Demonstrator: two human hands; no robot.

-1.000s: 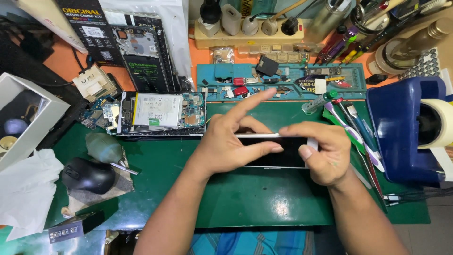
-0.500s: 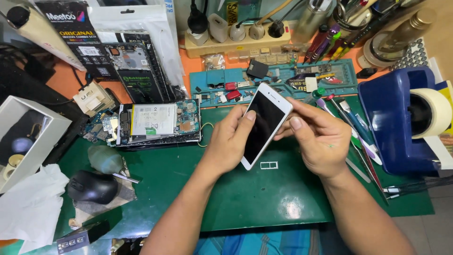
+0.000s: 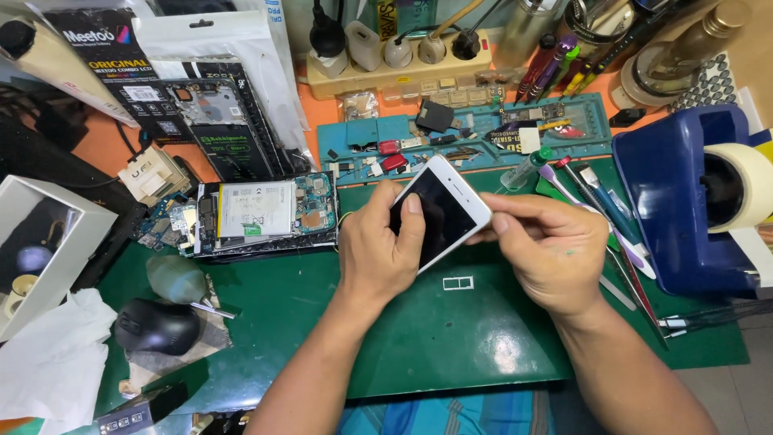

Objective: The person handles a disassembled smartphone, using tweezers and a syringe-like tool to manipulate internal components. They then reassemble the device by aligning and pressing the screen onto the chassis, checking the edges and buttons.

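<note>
Cluttered repair desk [image 3: 451, 354] observed; white phone [image 3: 441, 211] held tilted above its middle, gripped by left hand [image 3: 380, 256] and right hand [image 3: 555, 251]; judged light, stiff, slippery, fragile; best gripped by edges.

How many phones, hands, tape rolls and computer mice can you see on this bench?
Phones: 2, the white phone held in the left hand and right hand, and the opened phone lying on the green mat.
Hands: 2
Tape rolls: 1, pale roll in the blue dispenser.
Computer mice: 1, black mouse.
Total: 6
</note>
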